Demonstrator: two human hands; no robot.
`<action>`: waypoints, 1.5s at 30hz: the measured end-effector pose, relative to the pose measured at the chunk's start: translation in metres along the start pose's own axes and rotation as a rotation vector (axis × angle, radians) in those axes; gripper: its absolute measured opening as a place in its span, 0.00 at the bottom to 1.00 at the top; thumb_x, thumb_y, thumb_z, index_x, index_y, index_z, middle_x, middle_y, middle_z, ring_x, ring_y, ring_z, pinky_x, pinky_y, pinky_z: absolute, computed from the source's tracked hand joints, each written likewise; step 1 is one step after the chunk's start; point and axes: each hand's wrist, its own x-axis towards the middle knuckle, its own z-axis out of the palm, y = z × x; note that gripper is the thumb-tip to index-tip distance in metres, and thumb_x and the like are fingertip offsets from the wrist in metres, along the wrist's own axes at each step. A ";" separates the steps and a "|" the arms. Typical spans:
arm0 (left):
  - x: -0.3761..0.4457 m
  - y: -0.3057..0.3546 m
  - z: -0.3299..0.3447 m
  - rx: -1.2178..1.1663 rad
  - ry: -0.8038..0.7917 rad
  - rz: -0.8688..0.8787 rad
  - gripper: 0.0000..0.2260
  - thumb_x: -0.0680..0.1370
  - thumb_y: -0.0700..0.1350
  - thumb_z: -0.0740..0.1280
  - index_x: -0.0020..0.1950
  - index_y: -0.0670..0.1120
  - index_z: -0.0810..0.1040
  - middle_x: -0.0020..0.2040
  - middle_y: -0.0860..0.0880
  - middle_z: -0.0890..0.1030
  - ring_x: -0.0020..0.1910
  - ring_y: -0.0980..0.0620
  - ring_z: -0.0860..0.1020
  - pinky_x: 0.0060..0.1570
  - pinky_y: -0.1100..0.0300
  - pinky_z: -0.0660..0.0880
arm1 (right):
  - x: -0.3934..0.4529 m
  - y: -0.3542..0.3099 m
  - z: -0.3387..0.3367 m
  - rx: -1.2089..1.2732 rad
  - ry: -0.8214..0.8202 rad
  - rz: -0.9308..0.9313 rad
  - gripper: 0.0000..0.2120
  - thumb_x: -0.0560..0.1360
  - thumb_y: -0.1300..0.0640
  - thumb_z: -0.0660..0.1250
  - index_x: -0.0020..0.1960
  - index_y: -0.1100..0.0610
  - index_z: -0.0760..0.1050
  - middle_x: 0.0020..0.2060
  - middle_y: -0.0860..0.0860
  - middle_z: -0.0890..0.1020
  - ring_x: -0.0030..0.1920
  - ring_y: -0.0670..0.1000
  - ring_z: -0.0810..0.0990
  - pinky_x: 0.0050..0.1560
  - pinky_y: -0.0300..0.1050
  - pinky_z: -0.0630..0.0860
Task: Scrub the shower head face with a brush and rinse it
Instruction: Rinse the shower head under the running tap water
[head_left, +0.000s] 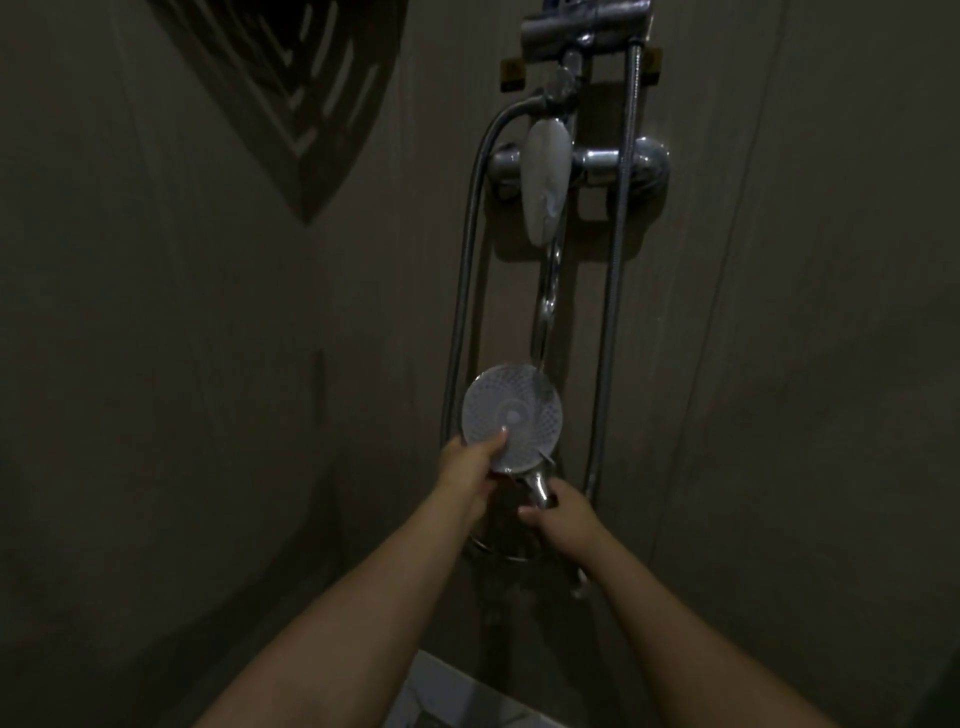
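Both hands grasp: right hand (563, 514) round the handle (540, 488), left hand (470, 467) pinching the shower head (514, 410) rim.

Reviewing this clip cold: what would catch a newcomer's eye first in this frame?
The pale round shower head at centre, its dotted face turned to the camera, stands out against the dim wall. The left hand grips its lower-left rim, thumb on the face, while the right hand holds the chrome handle just below. Above them, the white mixer lever and the metal hose looping down the wall draw the eye; no brush is in sight.
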 end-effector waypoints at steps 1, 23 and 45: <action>0.005 0.011 -0.003 0.045 0.028 0.059 0.16 0.75 0.35 0.66 0.63 0.36 0.73 0.57 0.38 0.78 0.54 0.41 0.77 0.55 0.47 0.75 | -0.001 0.006 -0.005 -0.097 0.020 0.015 0.18 0.69 0.62 0.72 0.58 0.62 0.74 0.55 0.59 0.80 0.51 0.54 0.79 0.51 0.41 0.73; 0.007 0.029 -0.015 -0.181 0.077 -0.025 0.17 0.81 0.50 0.55 0.56 0.38 0.76 0.55 0.40 0.77 0.50 0.43 0.78 0.52 0.50 0.74 | 0.008 -0.005 -0.004 -0.363 0.117 -0.122 0.16 0.72 0.58 0.67 0.57 0.60 0.68 0.56 0.59 0.77 0.55 0.60 0.78 0.53 0.49 0.73; -0.001 0.000 0.002 0.326 0.054 0.036 0.14 0.81 0.46 0.57 0.61 0.41 0.73 0.53 0.40 0.79 0.50 0.41 0.80 0.39 0.53 0.79 | 0.015 -0.023 -0.003 0.506 0.034 -0.098 0.17 0.73 0.60 0.69 0.60 0.61 0.73 0.53 0.57 0.81 0.51 0.55 0.81 0.50 0.48 0.81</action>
